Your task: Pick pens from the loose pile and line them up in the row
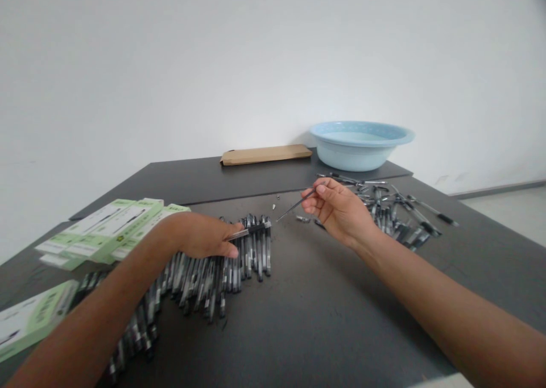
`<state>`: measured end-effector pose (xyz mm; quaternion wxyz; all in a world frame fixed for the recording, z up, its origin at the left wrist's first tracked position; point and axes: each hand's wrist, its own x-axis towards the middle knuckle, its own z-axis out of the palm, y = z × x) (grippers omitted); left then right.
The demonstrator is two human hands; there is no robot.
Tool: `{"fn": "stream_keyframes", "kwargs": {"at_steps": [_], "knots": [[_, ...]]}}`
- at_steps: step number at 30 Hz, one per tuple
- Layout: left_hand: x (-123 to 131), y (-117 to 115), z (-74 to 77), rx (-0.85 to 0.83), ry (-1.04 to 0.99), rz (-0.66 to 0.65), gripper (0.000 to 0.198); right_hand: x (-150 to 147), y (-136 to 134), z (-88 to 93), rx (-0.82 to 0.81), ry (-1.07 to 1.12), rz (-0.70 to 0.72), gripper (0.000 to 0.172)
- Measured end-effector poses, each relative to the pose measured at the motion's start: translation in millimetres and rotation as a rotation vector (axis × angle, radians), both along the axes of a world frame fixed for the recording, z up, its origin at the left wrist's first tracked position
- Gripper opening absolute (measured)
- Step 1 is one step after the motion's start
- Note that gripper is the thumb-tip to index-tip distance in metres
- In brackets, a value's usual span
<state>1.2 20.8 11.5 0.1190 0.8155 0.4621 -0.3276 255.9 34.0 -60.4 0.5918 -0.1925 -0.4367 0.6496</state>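
Observation:
My left hand (213,235) is closed on a clear pen barrel with a black grip (255,228), held above a row of capped pens (209,283). Between the thumb and fingers of my right hand (335,206) is a thin dark pen refill (294,207), its tip slanting down to the left toward the barrel's end. Refill and barrel are apart. Small metal-looking tips (273,207) lie on the dark table behind the refill. Under and beyond my right hand spreads a loose heap of pens and pen parts (390,214).
Green and white pen boxes (108,226) are stacked at the left, with another box (36,317) nearer me. A light blue basin (358,155) stands at the back right. A flat brown cardboard piece (267,155) lies at the back, near the white wall.

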Motion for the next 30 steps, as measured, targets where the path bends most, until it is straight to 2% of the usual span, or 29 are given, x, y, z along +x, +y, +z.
{"fn": "stream_keyframes", "kwargs": {"at_steps": [6,15,23,30], "knots": [[2.5,-3.1,-0.8,-0.003,-0.013,0.009,0.067,3.5,5.2,-3.0,-0.163,0.131,0.059,0.004],[4.6,-4.2,-0.3,-0.007,0.004,0.024,0.067,3.2,5.8,-3.2,-0.193,0.14,0.069,0.002],[2.5,-3.3,1.2,-0.006,-0.011,0.023,0.067,-1.7,-1.0,-2.7,0.013,-0.031,-0.016,0.012],[4.5,-4.4,2.5,-0.005,0.007,0.009,0.066,-5.1,-4.0,-0.6,0.036,-0.061,-0.036,0.015]]}}
